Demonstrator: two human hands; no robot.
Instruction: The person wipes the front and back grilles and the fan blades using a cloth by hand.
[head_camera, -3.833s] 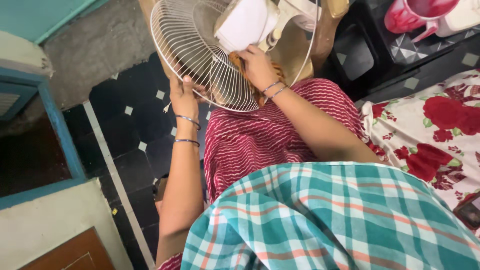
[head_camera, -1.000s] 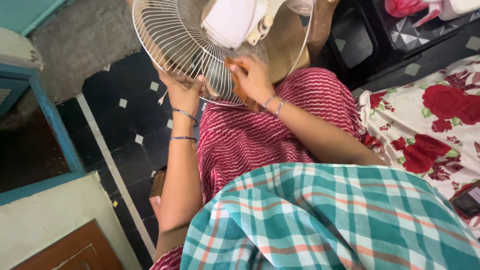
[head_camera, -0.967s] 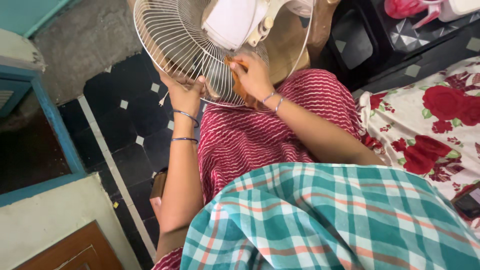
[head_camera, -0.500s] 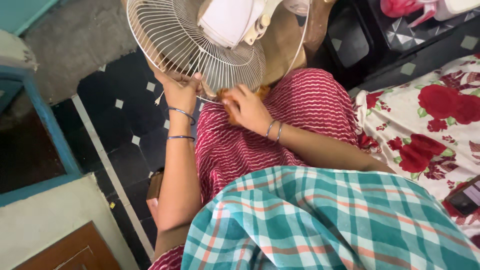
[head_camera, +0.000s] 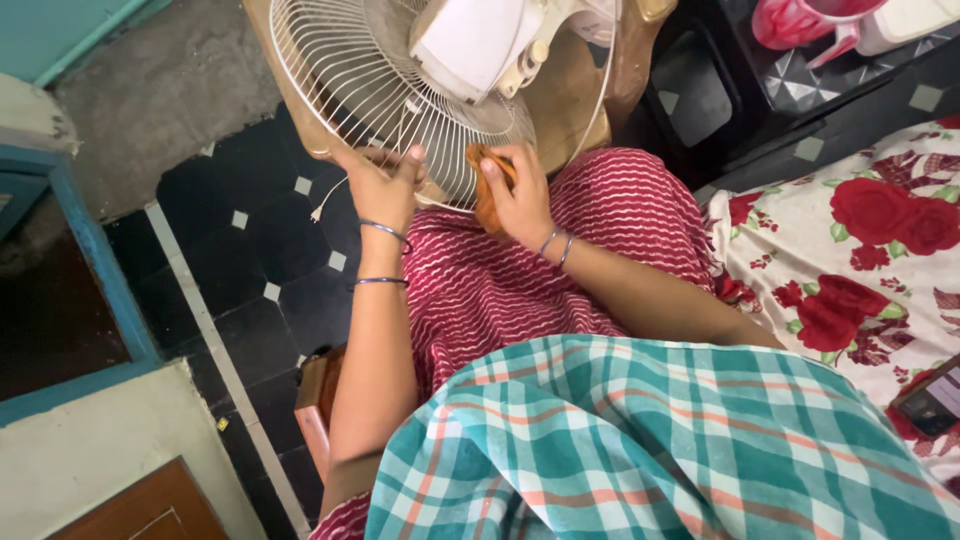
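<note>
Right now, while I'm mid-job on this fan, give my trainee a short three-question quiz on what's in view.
1. True or false: the left hand grips the rim of the fan's wire guard.
2. What does the right hand hold? A) a screwdriver B) an orange cloth C) a cup
3. Fill in: the white motor housing sits at the guard's ____.

Key: 1 true; 2 B; 3 centre.
</note>
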